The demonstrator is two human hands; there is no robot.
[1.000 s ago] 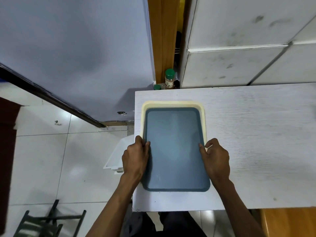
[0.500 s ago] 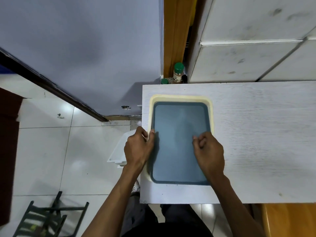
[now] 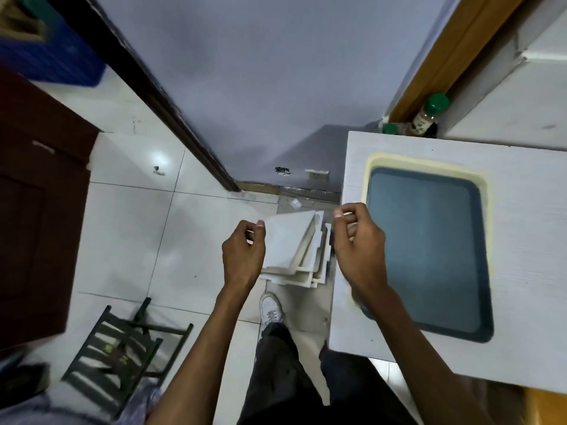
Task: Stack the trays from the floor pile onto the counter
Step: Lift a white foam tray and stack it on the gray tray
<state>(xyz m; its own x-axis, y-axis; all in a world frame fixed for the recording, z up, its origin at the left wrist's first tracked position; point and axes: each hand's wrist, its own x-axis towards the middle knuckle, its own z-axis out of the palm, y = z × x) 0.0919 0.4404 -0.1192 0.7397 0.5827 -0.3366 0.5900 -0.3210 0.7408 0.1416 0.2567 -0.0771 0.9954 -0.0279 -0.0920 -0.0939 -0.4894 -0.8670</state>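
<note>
A blue-grey tray lies on the white counter, nested in a cream tray whose rim shows along the far and left sides. On the floor left of the counter sits a pile of white and cream trays, slightly fanned. My left hand hovers over the pile's left edge, fingers curled and apart, holding nothing. My right hand hangs over the counter's left edge beside the pile, fingers loosely curled, also empty.
A dark metal rack lies on the tiled floor at lower left. A dark wooden cabinet stands at far left. Two green-capped bottles stand behind the counter's far corner. My white shoe is just below the pile.
Both hands have let go of the blue-grey tray and swung left off the counter toward the floor pile. The view has turned left and down, so the pile is in full sight.
</note>
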